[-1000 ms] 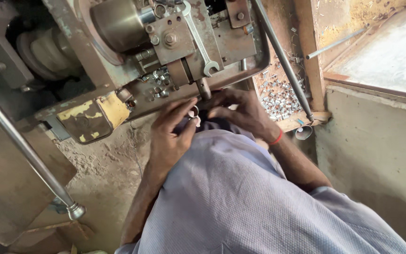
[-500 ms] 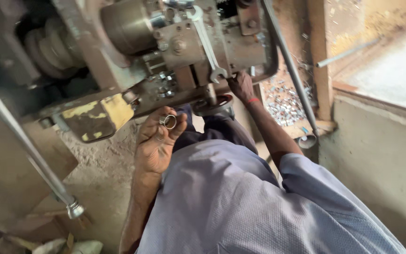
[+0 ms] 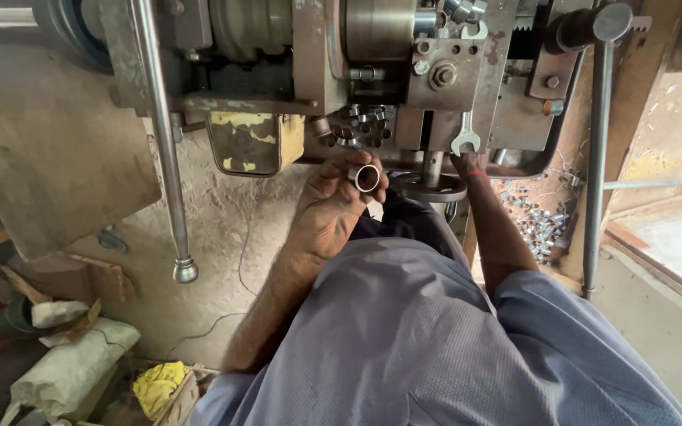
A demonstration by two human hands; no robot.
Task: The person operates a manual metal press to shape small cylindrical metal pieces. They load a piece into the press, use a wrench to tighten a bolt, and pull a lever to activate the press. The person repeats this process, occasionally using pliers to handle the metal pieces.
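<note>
My left hand (image 3: 327, 211) is raised in front of a worn metal machine (image 3: 372, 47) and pinches a short shiny metal ring (image 3: 367, 177) between thumb and fingertips. Just above it, several similar rings lie in a small tray (image 3: 354, 125) on the machine. My right hand (image 3: 467, 164) reaches up under the machine beside a hanging spanner (image 3: 465, 136) and a round metal disc (image 3: 429, 188). A red thread circles its wrist. Its fingers are hidden behind the machine's edge.
A long steel lever with a knob end (image 3: 185, 270) hangs at left, and another rod (image 3: 596, 158) stands at right. A yellow-stained box (image 3: 252, 142) is fixed under the machine. Loose metal pieces (image 3: 542, 225) lie on the floor; sacks (image 3: 73, 363) and a yellow cloth (image 3: 158, 385) sit lower left.
My hands were together at my lap; they have parted. The left hand has lifted the ring toward the machine, and the right arm has stretched up under the machine.
</note>
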